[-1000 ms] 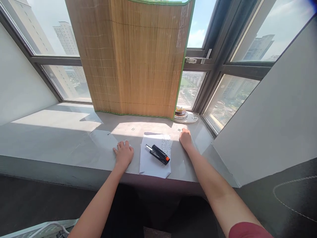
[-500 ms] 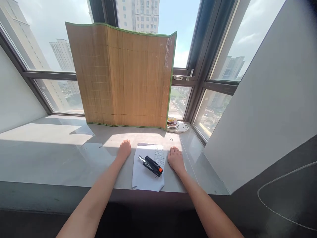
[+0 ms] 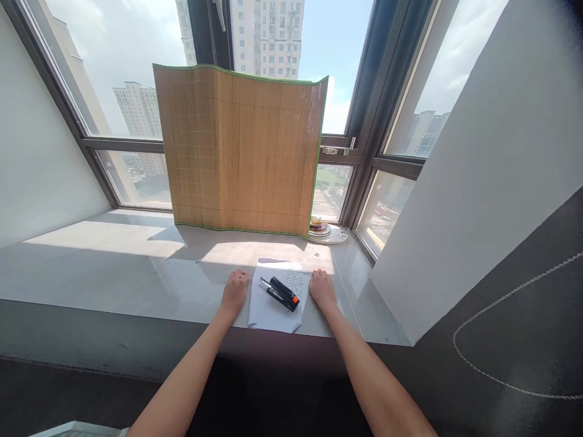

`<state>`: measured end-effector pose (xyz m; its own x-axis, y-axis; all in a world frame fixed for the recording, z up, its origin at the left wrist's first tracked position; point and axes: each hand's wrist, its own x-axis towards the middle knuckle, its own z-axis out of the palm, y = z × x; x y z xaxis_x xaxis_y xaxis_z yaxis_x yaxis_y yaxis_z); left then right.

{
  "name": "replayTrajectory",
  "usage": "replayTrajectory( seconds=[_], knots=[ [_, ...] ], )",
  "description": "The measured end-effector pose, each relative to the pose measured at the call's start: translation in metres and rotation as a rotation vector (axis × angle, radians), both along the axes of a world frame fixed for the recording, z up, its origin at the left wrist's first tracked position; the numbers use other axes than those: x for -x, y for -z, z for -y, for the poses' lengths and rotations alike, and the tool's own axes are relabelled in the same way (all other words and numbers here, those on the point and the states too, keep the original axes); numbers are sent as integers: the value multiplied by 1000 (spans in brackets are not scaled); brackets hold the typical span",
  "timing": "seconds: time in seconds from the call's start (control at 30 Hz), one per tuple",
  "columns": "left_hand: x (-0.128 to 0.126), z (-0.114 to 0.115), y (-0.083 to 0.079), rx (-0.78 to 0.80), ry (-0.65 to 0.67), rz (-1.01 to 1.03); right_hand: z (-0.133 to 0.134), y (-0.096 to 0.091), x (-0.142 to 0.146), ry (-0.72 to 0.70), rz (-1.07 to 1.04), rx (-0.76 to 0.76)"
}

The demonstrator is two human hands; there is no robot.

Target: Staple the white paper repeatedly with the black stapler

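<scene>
A black stapler (image 3: 282,294) with an orange end lies aslant on a stack of white paper (image 3: 268,317). Its jaws are apart, and a silver strip sticks out at the upper left. Printed marks show on the sheet's right side. My left hand (image 3: 235,290) rests on the sill just left of the paper, fingers curled in, with nothing visible in them. On the other side, my right hand (image 3: 322,287) lies closed on the sill close to the paper's right edge, also with nothing visible in it. Neither hand touches the stapler.
A folded bamboo mat (image 3: 259,152) with green edging stands upright against the window. Stacked plates or discs (image 3: 325,232) sit at its right foot. Two tiny dark pieces (image 3: 316,254) lie on the pale sill (image 3: 191,285). A white cord (image 3: 483,315) hangs at the right.
The view has shifted and tilted slightly. My left hand has come a little nearer the paper's left edge and lower. My right hand, the stapler and the paper stay much as they were.
</scene>
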<state>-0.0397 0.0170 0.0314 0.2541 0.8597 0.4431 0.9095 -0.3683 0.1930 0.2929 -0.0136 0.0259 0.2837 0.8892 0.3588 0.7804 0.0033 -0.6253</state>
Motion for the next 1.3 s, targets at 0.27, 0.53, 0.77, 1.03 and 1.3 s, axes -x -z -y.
replayTrajectory(
  seconds=[0.27, 0.53, 0.77, 1.03, 1.3],
  knots=[
    [-5, 23, -2, -9, 15, 49, 46, -6, 49, -344, -218, -262],
    [-9, 25, -10, 94, -110, 142, 49, -4, 71, -531, 97, -114],
    [-5, 32, -16, 151, 27, 252, 50, -4, 66, -546, 38, -89],
    [0, 38, -15, 132, 309, 382, 51, -4, 61, -547, -22, -95],
    [0, 37, -17, 42, 426, 428, 51, -3, 57, -562, -84, -116]
  ],
)
